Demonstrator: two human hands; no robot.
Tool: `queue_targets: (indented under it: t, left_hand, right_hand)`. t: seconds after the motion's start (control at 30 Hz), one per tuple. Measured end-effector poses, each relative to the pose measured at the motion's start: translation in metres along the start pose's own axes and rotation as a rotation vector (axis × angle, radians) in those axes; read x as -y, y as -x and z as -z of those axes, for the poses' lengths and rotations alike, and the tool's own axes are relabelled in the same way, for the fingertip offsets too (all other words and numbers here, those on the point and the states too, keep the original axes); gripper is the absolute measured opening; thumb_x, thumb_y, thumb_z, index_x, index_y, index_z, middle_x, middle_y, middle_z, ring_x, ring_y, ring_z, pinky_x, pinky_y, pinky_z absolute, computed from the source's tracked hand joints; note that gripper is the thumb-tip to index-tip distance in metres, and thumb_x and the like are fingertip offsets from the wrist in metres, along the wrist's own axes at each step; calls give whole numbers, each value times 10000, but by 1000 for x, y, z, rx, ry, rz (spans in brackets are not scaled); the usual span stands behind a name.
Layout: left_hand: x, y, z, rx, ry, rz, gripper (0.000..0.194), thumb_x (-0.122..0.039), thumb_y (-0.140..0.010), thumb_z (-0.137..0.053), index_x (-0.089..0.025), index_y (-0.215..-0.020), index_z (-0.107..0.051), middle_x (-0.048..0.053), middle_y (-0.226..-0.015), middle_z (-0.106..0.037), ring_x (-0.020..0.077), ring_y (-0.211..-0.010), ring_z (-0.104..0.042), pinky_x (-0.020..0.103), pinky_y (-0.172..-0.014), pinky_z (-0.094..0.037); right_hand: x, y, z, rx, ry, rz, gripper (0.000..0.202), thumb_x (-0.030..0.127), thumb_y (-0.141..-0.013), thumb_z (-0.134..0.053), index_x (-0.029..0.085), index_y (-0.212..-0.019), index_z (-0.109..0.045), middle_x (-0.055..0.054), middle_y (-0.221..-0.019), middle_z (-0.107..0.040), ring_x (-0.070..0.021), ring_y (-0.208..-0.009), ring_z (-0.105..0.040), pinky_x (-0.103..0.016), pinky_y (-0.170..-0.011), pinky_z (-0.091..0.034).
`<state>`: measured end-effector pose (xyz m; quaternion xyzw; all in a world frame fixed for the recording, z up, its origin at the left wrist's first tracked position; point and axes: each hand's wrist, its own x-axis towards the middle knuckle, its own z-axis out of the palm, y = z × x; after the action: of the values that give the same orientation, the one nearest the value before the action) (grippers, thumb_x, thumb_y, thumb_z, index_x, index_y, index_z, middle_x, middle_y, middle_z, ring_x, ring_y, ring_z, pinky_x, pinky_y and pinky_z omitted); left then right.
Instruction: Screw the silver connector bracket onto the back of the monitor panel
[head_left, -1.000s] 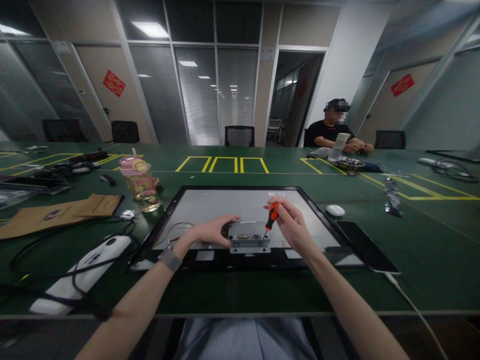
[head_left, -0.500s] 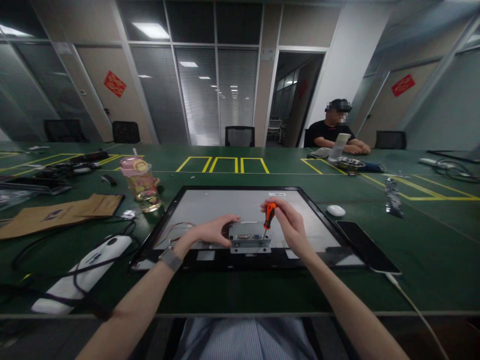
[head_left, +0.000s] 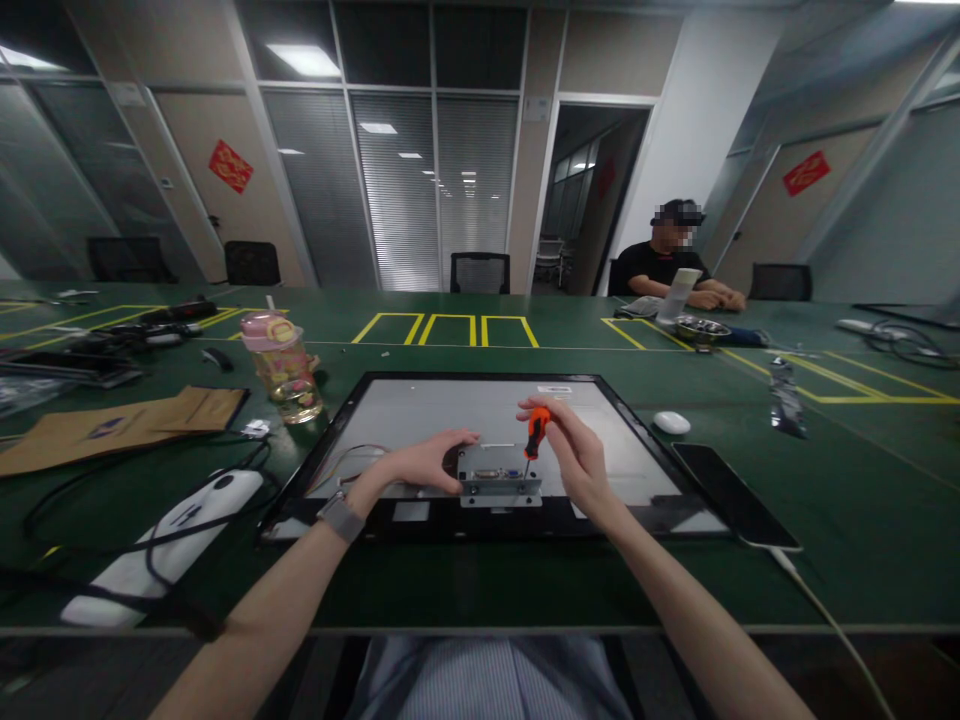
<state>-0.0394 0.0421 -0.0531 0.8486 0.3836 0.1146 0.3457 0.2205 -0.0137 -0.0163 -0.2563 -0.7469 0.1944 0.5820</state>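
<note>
A metal bracket (head_left: 495, 490) with video ports along its front stands at the near edge of a flat monitor panel (head_left: 442, 405), which lies face down inside a black frame. My left hand (head_left: 431, 462) grips the bracket's left end, thumb in front and fingers behind. In my right hand (head_left: 581, 455) is an orange and black screwdriver (head_left: 537, 432), held nearly upright between thumb and fingers. Its tip points down at the right part of the bracket, by the blue port; whether it sits in a screw I cannot tell. Thin wires (head_left: 349, 460) run left of the bracket.
Left of the panel are a white power strip (head_left: 169, 545) with black cables, a brown paper bag (head_left: 127, 425) and a pink-lidded cup (head_left: 281, 365). A phone (head_left: 735, 493) and white earbud case (head_left: 671, 422) lie right. A person (head_left: 667, 265) sits across the table (head_left: 465, 590).
My right hand and the screwdriver handle have shifted slightly left, and the fingers have turned a little about the handle. My left hand and the bracket stay put.
</note>
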Motion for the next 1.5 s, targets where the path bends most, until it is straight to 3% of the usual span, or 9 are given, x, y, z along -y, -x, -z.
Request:
queue_targets:
  t: [0.17,0.27,0.5,0.73,0.93,1.13,1.23,1.4,1.5]
  left_hand:
    - [0,0,1,13,20,-7,788,-269,-648,-766,-239,-1372,-456,78,-1546,-346,306,-1430,-297,454,-1179,-250]
    - [-2,1,1,9,20,-13,780,-273,-650,-770,-238,-1366,-463,80,-1542,-355,303,-1424,-311,448,-1176,-257]
    - [-3,0,1,-1,4,-15,789,-243,-637,-766,-209,-1365,-464,101,-1532,-368,297,-1421,-320,441,-1187,-235]
    - [-3,0,1,-2,4,-26,784,-240,-632,-771,-196,-1354,-470,107,-1530,-370,296,-1422,-314,433,-1189,-227]
    - [-2,-1,1,2,8,-17,789,-257,-634,-770,-220,-1361,-465,98,-1532,-365,300,-1415,-323,445,-1182,-241]
    - [-5,1,2,11,13,-20,782,-258,-635,-768,-228,-1357,-468,83,-1535,-361,301,-1407,-333,442,-1180,-247]
    - [-7,1,2,11,9,-22,774,-264,-634,-771,-209,-1348,-478,93,-1530,-368,308,-1412,-323,441,-1183,-237]
    - [-4,0,1,-3,18,-21,794,-279,-623,-787,-207,-1352,-480,103,-1520,-384,311,-1404,-342,439,-1174,-253]
    - [-1,-1,0,-6,19,-23,801,-268,-626,-786,-219,-1361,-471,101,-1526,-375,308,-1410,-331,447,-1178,-240]
  right_hand:
    - [-2,-1,-2,-100,143,60,241,202,-912,-580,256,-1143,-620,-33,-872,-603,-192,-821,-593,-367,-759,-489]
    - [-5,-3,-2,-149,174,33,188,217,-872,-643,246,-1058,-632,-24,-850,-557,-188,-797,-561,-368,-748,-481]
    - [-2,-1,0,-134,149,60,270,186,-972,-439,238,-1186,-595,-86,-1062,-633,-214,-982,-611,-415,-875,-475]
    - [-4,-2,0,-220,208,59,159,216,-881,-632,239,-1035,-662,-31,-865,-565,-193,-820,-576,-361,-765,-478]
    - [-2,2,1,-96,81,29,304,201,-981,-415,237,-1227,-589,-95,-1108,-638,-221,-992,-632,-414,-872,-488]
    - [2,-3,-2,-195,220,100,189,191,-887,-599,242,-1059,-659,-38,-852,-597,-199,-802,-602,-375,-748,-497]
    - [1,-3,-2,-220,232,97,128,217,-859,-646,237,-985,-662,-27,-826,-561,-193,-774,-578,-367,-735,-493]
    - [0,1,1,-108,139,69,282,215,-968,-423,230,-1181,-607,-104,-1089,-620,-240,-1021,-612,-441,-890,-491]
    - [-1,2,0,-76,124,76,333,192,-965,-432,241,-1269,-558,-100,-1095,-648,-229,-976,-642,-437,-872,-506]
